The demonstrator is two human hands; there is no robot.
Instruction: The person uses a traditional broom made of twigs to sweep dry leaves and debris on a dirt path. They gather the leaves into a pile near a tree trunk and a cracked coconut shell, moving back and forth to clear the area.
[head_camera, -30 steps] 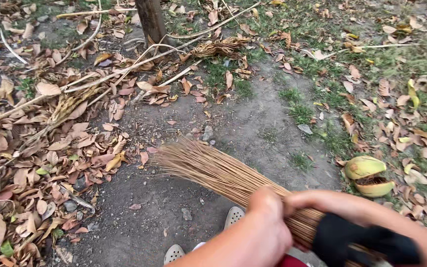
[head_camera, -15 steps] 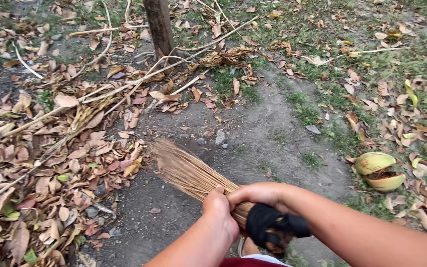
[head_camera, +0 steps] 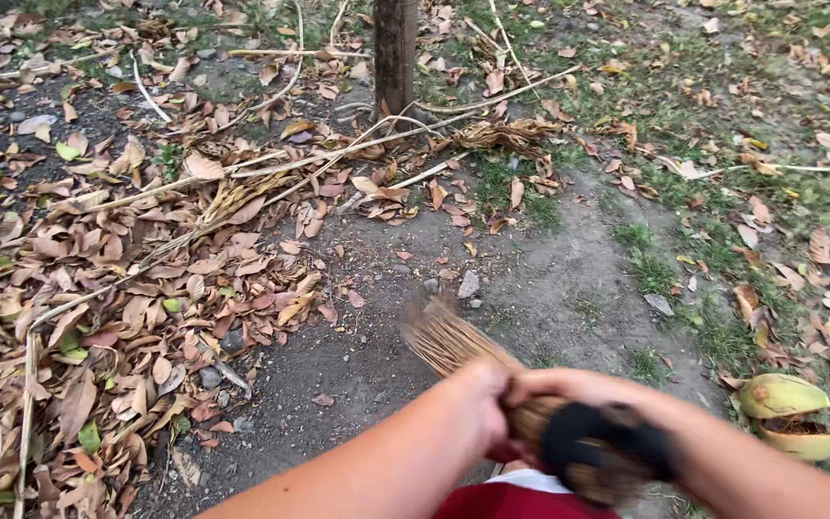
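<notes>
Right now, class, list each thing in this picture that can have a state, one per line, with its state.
Stick broom: gripped at its bound end, bristles blurred, tips low over the dirt.
Left hand: closed on the broom.
Right hand: closed on the broom by the black binding.
Dry leaves: heaped left of the bare dirt.
Yellow-green husk: split open, lying on the ground.
Tree trunk: upright.

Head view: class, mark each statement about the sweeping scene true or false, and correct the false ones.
1. Both hands grip the broom. True.
2. The dry leaves are piled right of the dirt patch. False: they are piled on its left.
3. A tree trunk stands at the top. True.
4. The yellow-green husk lies among the piled leaves. False: it lies at the right, by the grass.
</notes>
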